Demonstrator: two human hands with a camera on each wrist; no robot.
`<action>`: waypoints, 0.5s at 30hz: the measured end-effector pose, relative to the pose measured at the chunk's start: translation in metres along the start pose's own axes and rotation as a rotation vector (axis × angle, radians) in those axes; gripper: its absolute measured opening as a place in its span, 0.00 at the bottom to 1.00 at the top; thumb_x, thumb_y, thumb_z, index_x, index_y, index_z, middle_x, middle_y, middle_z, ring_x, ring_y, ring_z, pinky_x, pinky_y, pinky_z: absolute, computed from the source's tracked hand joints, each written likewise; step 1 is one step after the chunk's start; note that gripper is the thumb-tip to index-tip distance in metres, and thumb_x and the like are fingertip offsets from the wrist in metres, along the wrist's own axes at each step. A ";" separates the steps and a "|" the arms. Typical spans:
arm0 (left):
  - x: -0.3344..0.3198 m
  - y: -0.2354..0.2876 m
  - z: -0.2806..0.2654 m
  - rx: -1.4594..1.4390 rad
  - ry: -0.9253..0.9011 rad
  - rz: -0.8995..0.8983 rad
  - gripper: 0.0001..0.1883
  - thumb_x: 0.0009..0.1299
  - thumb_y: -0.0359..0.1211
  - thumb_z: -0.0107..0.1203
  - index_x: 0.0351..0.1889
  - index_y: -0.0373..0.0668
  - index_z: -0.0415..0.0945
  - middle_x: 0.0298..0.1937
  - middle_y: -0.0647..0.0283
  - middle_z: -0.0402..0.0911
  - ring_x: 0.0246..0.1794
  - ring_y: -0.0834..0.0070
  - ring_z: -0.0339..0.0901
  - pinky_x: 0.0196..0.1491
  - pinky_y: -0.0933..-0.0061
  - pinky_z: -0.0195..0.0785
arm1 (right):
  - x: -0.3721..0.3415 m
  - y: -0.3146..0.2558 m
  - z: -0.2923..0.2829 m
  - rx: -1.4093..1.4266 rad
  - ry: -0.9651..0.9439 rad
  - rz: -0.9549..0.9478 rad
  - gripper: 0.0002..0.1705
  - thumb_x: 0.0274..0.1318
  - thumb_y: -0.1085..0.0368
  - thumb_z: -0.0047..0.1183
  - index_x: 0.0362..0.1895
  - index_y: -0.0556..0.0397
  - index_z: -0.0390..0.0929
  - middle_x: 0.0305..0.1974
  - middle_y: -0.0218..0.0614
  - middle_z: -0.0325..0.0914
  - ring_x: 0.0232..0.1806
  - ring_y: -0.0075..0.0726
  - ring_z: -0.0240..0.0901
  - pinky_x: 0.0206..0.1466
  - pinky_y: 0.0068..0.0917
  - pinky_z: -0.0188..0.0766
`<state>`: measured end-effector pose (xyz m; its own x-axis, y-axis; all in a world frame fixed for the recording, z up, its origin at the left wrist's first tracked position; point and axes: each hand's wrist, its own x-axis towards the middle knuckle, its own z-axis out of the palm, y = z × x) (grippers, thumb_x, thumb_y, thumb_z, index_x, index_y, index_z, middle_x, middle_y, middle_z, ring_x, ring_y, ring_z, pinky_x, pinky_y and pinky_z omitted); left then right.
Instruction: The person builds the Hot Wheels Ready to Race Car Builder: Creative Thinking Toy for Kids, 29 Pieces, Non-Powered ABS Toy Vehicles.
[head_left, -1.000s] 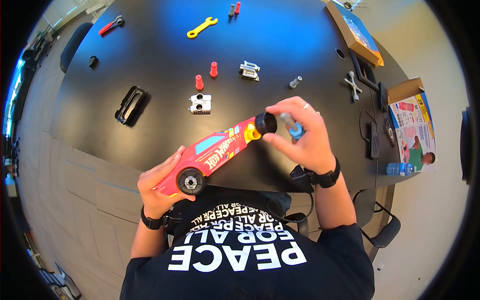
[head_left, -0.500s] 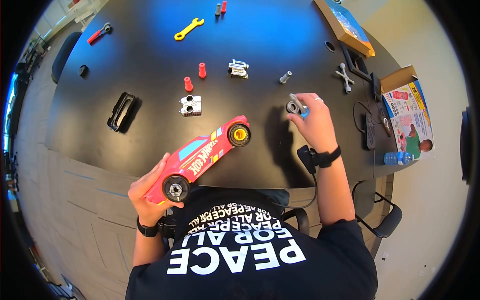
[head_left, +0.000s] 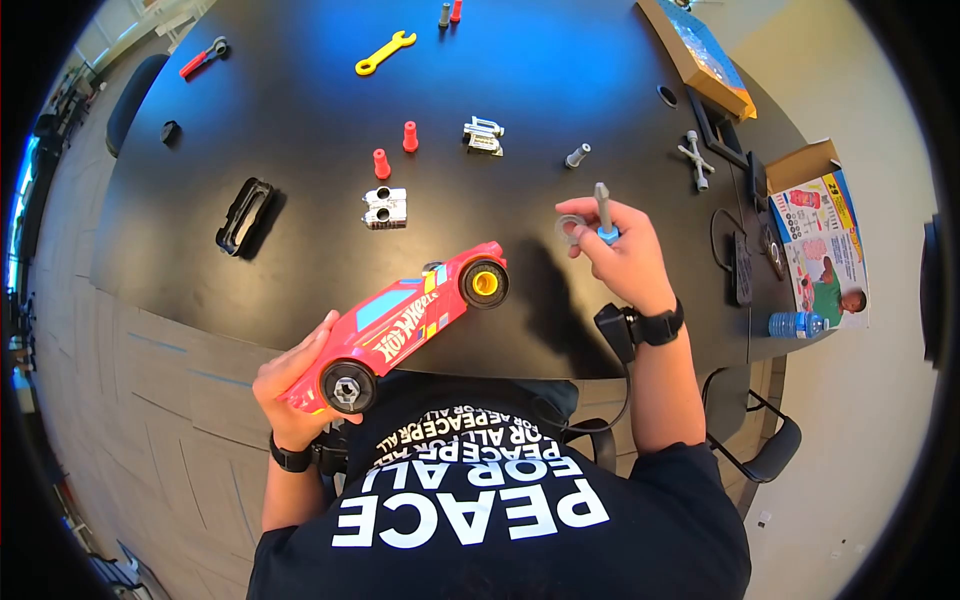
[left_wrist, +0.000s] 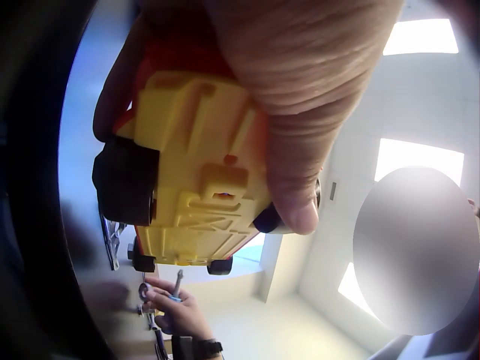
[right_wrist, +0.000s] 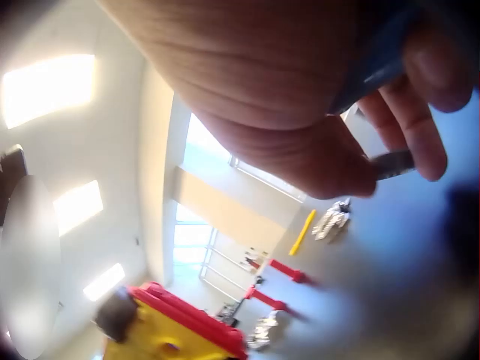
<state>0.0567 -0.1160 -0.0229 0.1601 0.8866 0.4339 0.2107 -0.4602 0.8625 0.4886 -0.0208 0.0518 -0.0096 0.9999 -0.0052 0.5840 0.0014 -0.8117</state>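
My left hand grips the rear of a red toy car, which is held tilted over the table edge. In the left wrist view its yellow underside shows, with the thumb along one side. The wheel near that hand carries a silver hex nut; the far wheel shows a bare yellow hub. Right of the car, my right hand pinches a small grey ring between thumb and fingertips. A toy screwdriver with a blue handle stays tucked in the same hand, its grey tip up.
Beyond the hands lie silver engine parts, red pegs, a grey peg, a black frame and a yellow wrench. A grey cross wrench, printed box and water bottle are at right.
The right hand held a black wheel at the car's yellow hub, then moved right; that wheel now sits on the car. The hand now pinches a grey ring, and the screwdriver points more upright.
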 end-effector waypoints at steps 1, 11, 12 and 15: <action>0.000 0.000 0.001 -0.001 -0.004 -0.003 0.55 0.47 0.53 0.90 0.70 0.29 0.82 0.67 0.29 0.84 0.66 0.46 0.88 0.68 0.57 0.80 | -0.007 -0.019 -0.003 0.160 -0.052 0.058 0.10 0.68 0.71 0.65 0.50 0.55 0.90 0.44 0.35 0.88 0.46 0.30 0.88 0.39 0.29 0.78; 0.007 0.004 0.005 0.008 -0.033 0.022 0.54 0.48 0.54 0.89 0.69 0.29 0.82 0.65 0.29 0.84 0.67 0.45 0.87 0.68 0.55 0.80 | -0.043 -0.062 0.017 0.573 -0.111 -0.079 0.11 0.67 0.77 0.70 0.52 0.62 0.89 0.49 0.37 0.86 0.39 0.23 0.87 0.31 0.19 0.74; 0.007 0.004 0.005 0.010 -0.038 0.026 0.54 0.48 0.54 0.89 0.69 0.29 0.82 0.65 0.29 0.85 0.67 0.45 0.87 0.68 0.55 0.80 | -0.044 -0.066 0.020 0.634 -0.106 -0.050 0.12 0.66 0.77 0.70 0.52 0.63 0.88 0.50 0.37 0.85 0.37 0.23 0.86 0.31 0.18 0.73; 0.006 0.004 0.004 0.007 -0.035 0.028 0.54 0.48 0.55 0.89 0.68 0.29 0.83 0.64 0.29 0.85 0.66 0.45 0.87 0.68 0.55 0.81 | -0.048 -0.070 0.031 0.686 -0.068 -0.054 0.11 0.65 0.77 0.71 0.51 0.63 0.88 0.50 0.36 0.83 0.35 0.21 0.85 0.30 0.17 0.71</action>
<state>0.0629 -0.1125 -0.0176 0.1997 0.8712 0.4486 0.2124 -0.4854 0.8481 0.4229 -0.0697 0.0913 -0.0882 0.9957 0.0276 -0.0638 0.0220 -0.9977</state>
